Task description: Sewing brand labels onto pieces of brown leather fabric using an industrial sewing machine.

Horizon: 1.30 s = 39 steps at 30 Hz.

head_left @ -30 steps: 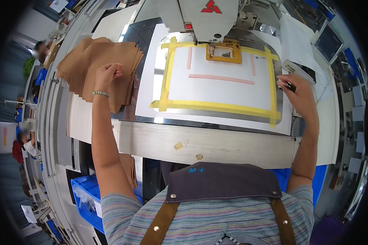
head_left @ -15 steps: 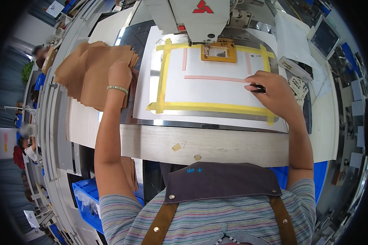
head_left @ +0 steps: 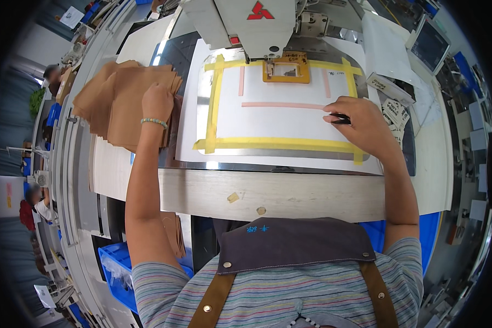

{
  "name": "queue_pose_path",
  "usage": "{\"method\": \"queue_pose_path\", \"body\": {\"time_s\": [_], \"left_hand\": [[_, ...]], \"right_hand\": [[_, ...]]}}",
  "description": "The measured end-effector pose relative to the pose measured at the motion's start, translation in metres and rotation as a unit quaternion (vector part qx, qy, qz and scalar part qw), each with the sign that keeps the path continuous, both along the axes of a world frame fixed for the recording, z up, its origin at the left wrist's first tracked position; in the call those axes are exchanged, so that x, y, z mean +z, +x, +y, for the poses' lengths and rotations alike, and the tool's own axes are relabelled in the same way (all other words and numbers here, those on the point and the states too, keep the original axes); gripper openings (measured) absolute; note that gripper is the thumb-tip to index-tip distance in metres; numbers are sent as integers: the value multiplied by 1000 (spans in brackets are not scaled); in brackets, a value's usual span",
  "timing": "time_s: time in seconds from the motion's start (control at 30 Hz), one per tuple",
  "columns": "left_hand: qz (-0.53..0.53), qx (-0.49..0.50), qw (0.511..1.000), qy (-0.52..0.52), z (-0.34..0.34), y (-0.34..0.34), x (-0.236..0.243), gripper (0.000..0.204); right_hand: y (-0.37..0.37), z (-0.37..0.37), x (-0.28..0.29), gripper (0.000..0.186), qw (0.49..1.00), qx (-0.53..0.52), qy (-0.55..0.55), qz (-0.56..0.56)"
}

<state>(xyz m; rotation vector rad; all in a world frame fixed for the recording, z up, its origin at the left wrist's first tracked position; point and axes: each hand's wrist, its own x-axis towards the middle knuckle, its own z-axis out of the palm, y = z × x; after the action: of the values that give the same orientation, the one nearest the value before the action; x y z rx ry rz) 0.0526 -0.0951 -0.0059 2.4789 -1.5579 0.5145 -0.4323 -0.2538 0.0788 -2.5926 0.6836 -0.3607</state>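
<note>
My left hand (head_left: pixel 158 100), a beaded bracelet at its wrist, is closed at the right edge of a stack of flat brown fabric-like pieces (head_left: pixel 127 112). Its fingertips are partly hidden. In my right hand (head_left: pixel 362 124) is a small black tool (head_left: pixel 341 118), perhaps tweezers or snips, mostly covered by the fingers. That hand hovers at the right end of a pink strip (head_left: pixel 279 104) on a white sheet (head_left: pixel 273 124). Yellow tape (head_left: pixel 281 144) borders the sheet. Beyond it, an orange-yellow clamp frame (head_left: pixel 286 80) lies under the sewing machine head (head_left: pixel 238 22).
Right of the sheet are a white open box (head_left: pixel 391 88) and a pile of printed labels (head_left: pixel 394 113). A monitor (head_left: pixel 430 45) stands farther back. A blue bin (head_left: pixel 115 273) with clear plastic sits below the table at left. Other people work far left.
The whole view shifts slightly. My left hand stays at the brown stack, and my right hand keeps the black tool by the pink strip.
</note>
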Motion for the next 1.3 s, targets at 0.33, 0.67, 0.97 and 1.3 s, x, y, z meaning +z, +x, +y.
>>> {"method": "queue_pose_path", "body": {"time_s": [0.33,0.67,0.97,1.3], "left_hand": [[-77,-14,996,32,-4,10,-5,11],[736,-116,614,-260,-47,-11,32,22],[475,-188,843,-168,-27,-105,34,39],[12,-235,971,53,81,-161,25,28]], "right_hand": [[-5,-3,-4,20,1000,16,10,-16],[30,7,-9,26,996,22,-11,-83],[84,30,-53,27,985,105,-134,-8],[126,14,-82,19,910,190,-368,-26]]}}
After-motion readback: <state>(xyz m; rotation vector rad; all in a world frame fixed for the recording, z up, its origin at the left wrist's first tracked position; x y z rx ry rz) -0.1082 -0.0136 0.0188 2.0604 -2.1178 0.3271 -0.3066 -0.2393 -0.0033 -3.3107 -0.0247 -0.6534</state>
